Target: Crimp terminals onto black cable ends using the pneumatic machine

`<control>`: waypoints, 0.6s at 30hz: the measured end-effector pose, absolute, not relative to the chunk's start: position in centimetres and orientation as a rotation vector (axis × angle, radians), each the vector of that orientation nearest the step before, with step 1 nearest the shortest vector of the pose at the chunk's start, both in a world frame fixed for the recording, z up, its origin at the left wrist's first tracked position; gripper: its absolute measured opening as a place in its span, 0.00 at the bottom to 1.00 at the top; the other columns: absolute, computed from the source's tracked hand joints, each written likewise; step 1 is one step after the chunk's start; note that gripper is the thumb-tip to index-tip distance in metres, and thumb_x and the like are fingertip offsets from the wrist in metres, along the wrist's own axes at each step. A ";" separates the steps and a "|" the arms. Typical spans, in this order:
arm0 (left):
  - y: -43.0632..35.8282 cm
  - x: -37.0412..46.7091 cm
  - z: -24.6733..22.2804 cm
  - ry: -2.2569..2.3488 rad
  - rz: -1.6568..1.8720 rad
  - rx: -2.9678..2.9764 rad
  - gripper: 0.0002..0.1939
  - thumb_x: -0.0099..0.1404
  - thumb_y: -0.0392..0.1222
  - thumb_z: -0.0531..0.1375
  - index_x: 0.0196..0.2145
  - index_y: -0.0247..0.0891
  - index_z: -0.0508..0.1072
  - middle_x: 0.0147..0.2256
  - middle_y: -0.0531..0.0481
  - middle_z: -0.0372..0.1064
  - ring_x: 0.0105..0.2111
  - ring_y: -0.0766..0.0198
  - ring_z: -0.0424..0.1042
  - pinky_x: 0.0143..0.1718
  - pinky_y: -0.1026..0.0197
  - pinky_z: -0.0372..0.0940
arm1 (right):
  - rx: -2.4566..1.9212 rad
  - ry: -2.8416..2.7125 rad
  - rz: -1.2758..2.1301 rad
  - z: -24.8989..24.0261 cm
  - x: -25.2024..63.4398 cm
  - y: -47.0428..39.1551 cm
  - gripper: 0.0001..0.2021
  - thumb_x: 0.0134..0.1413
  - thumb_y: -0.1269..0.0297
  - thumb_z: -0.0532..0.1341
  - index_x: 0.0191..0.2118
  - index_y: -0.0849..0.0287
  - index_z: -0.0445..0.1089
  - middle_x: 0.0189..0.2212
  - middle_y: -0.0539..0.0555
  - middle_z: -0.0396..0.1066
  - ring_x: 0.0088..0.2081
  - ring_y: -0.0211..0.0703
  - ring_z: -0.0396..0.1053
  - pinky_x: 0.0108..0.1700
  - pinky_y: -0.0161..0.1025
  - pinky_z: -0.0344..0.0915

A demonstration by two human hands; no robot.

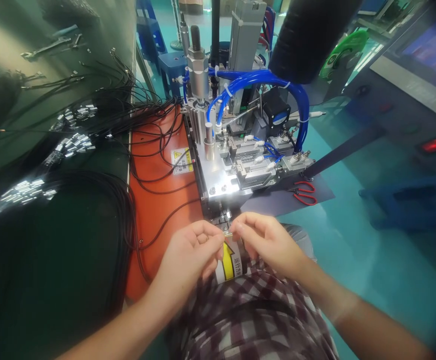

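Observation:
Low in front of the machine, my left hand (197,250) is pinched closed on some thin, light-coloured wires (228,233). Their short ends show in the gap between my two hands. My right hand (265,240) comes from the other side, thumb and forefinger closed at the tips of those wires. Whatever else lies inside either hand is hidden by the fingers. Just beyond the fingertips is the front of the metal machine (218,175). Beneath the hands shows a label with a yellow arrow (228,260).
Black cables (161,175) run across the orange bench top (154,215). Left of it, bundles with shiny silver ends (77,145) lie on a dark green surface. Blue air hoses (255,77) arch over the machine. Red-handled scissors (305,193) lie at its right.

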State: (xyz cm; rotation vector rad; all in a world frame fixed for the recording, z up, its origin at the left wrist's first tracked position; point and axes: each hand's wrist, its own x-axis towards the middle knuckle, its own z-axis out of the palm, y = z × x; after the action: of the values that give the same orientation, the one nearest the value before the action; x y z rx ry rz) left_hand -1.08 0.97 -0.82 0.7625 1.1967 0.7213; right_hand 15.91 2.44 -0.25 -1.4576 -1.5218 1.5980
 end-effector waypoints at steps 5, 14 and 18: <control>1.0 -1.1 -0.9 1.173 0.708 0.743 0.11 0.60 0.44 0.62 0.26 0.35 0.67 0.18 0.57 0.64 0.12 0.78 0.51 0.16 0.70 0.47 | -1.413 -1.815 1.433 0.1 16.1 2.5 0.11 0.63 0.62 0.54 0.29 0.58 0.63 0.22 0.45 0.60 0.24 0.34 0.56 0.25 0.32 0.53; 1.1 -1.2 -0.5 1.150 0.637 0.763 0.12 0.60 0.44 0.61 0.25 0.35 0.66 0.18 0.57 0.64 0.12 0.78 0.50 0.16 0.70 0.45 | -1.194 -1.953 1.459 0.0 16.4 3.3 0.10 0.63 0.67 0.53 0.28 0.57 0.61 0.24 0.46 0.59 0.26 0.36 0.57 0.28 0.34 0.55; 1.6 -1.7 -0.3 1.166 0.570 0.869 0.10 0.59 0.46 0.62 0.29 0.36 0.72 0.20 0.54 0.67 0.16 0.72 0.59 0.18 0.68 0.53 | -1.128 -1.868 1.506 -0.7 16.6 3.6 0.10 0.62 0.67 0.53 0.28 0.57 0.61 0.24 0.47 0.59 0.26 0.37 0.57 0.29 0.34 0.56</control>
State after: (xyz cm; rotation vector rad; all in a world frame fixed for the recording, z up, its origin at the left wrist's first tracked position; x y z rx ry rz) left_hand -1.75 1.61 -0.28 0.8690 1.1661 0.5701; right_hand 16.60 3.64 -0.74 -1.1281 -1.8675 1.5056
